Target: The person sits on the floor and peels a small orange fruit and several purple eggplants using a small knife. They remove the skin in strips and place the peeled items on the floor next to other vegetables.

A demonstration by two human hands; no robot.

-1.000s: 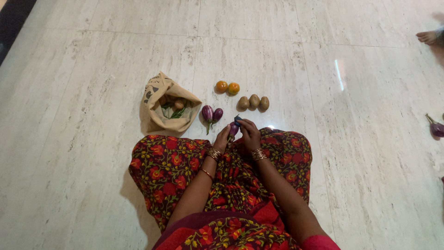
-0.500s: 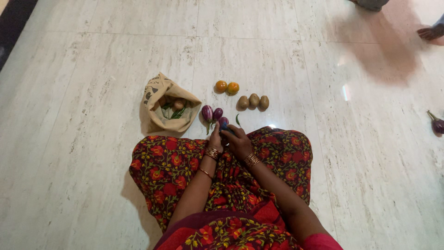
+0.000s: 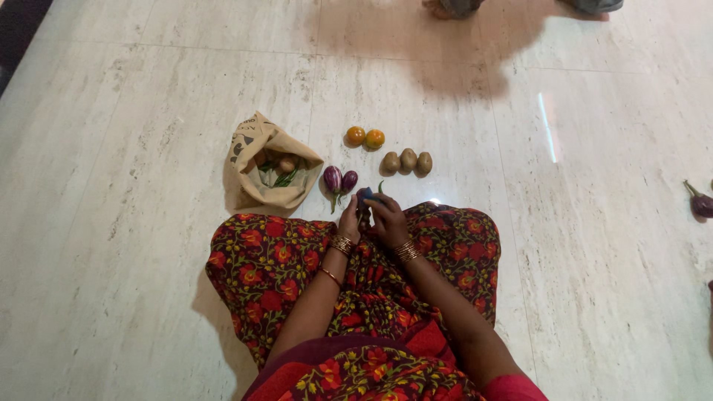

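Marble floor (image 3: 148,223), pale and glossy, fills my view; both my left hand (image 3: 350,220) and right hand (image 3: 388,220) pinch a small purple eggplant (image 3: 365,196) beside the paper bag (image 3: 269,165).

A home floor of polished marble tiles (image 3: 148,148), vegetables beside a paper bag (image 3: 269,165).

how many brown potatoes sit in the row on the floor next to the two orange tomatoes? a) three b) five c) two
a, three potatoes lie side by side on the floor, right of the two tomatoes.
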